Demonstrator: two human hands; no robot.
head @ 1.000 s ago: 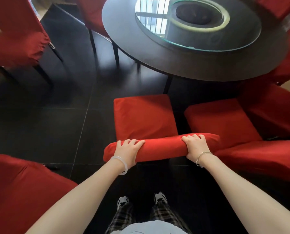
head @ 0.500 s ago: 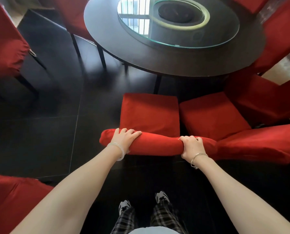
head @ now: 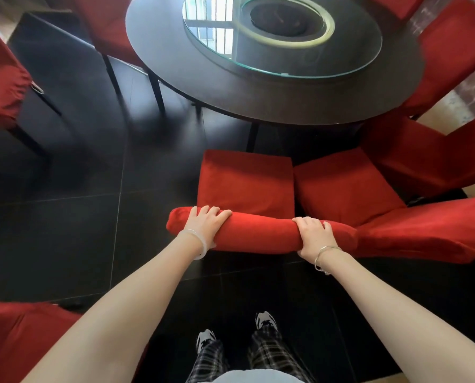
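Open dark floor (head: 64, 217) lies left of the middle chair (head: 244, 181). On its right, a second chair (head: 344, 189) crowds in seat to seat. The round table (head: 258, 106) bars the way just ahead.

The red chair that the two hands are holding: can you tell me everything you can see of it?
The red chair wears a soft, velvety-looking red cover all over. Its square seat lies flat with nothing on it, and faces the round dark table. The padded top of its backrest is nearest the person. The left hand and the right hand grip that top, one near each end. Another red chair sits close beside it on the right. Its legs are hidden.
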